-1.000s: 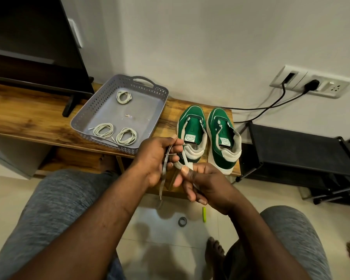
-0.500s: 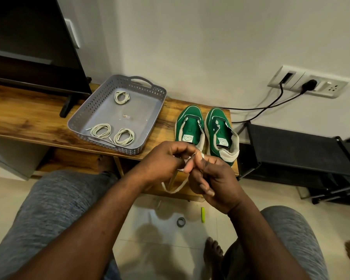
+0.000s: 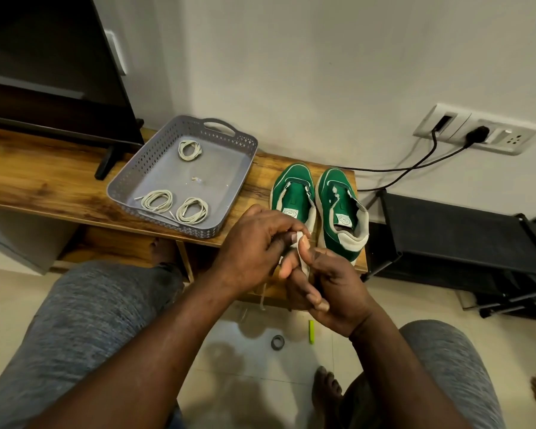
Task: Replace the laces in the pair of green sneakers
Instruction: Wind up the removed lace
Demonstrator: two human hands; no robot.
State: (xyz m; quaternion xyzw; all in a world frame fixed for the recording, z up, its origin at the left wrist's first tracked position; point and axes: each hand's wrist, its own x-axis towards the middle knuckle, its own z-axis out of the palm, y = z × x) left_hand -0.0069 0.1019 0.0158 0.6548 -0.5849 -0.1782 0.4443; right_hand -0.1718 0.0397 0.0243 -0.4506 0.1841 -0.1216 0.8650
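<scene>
Head view. Person seated, knees in grey shorts at 7 and 5 o'clock of the frame.

Both hands met near centre, in front of the edge of the wooden bench. Left hand: fingers curled, tips pinching a flat white lace. Right hand, just at 4 o'clock of the left and touching it: fingers curled tight, thumb up against the same lace. A loose end of it hung below the hands toward 6 o'clock.

First sneaker, green, stood on the bench at 12 o'clock of the hands, toe to the wall, heel hidden behind the left hand's fingers. Second sneaker stood just beside it at 3 o'clock. No laces visible in either.

Grey tray on the bench at 10 o'clock of the hands, holding three coiled laces.

Television at 10 o'clock of the frame. Wall socket with two black cords at 2 o'clock; black rack at 3 o'clock. On the floor tiles below the hands, a small dark ring and a yellow-green stick.
</scene>
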